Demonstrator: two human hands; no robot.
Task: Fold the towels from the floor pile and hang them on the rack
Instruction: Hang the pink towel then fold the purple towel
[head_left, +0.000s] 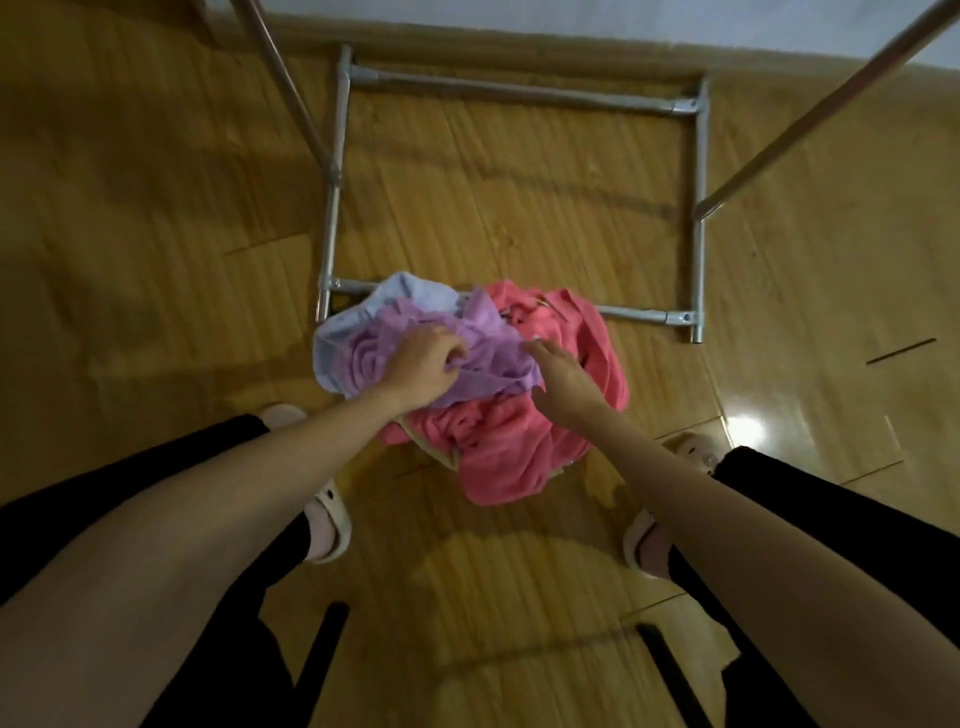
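One rack base on floor beyond hands. Three towels in pile: pink towel under right hand, open flat; purple towel clutched by left hand; pale blue towel behind.

I look down on a glossy wooden plank floor — honey-coloured, streaked with soft shadows. A bright glare spot shines at the right. Along the top edge runs a wooden skirting board beneath a pale wall.
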